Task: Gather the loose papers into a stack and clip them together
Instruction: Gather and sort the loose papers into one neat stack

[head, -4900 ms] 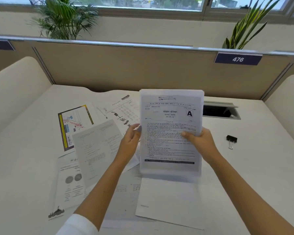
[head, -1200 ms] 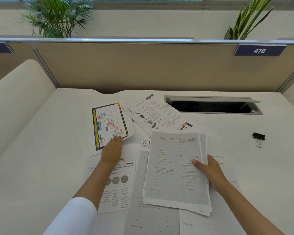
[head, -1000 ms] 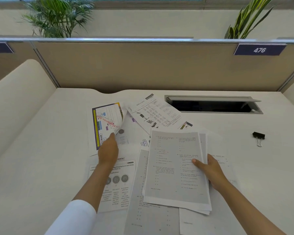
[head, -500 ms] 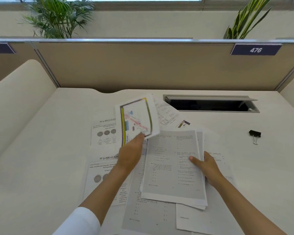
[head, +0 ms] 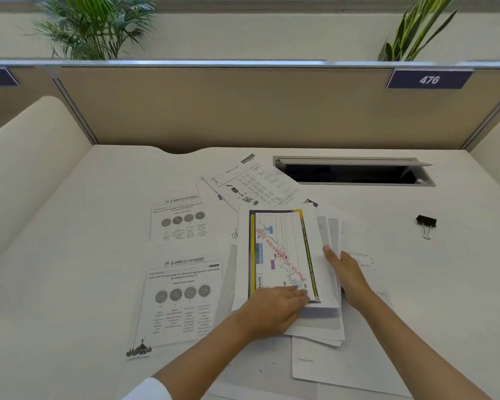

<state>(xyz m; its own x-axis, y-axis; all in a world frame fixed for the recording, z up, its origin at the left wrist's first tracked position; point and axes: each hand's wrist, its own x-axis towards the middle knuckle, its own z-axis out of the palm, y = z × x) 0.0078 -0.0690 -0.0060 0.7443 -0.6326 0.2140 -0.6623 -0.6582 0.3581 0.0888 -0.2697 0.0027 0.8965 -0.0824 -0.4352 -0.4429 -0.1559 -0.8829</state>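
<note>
Left hand [head: 274,308] presses the colour chart sheet [head: 283,252] flat-fingered onto the paper stack [head: 334,229]; right hand [head: 348,274] grips the stack's edge.

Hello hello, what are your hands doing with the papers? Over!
Left hand flat on colour sheet, pressing it onto stack. Right hand gripping stack's right edge. Three sheets loose at left; clip untouched, far right.

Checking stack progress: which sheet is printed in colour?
The colour chart sheet on top of the stack, under the left hand; the two academy sheets and the worksheet are black-and-white.
</note>
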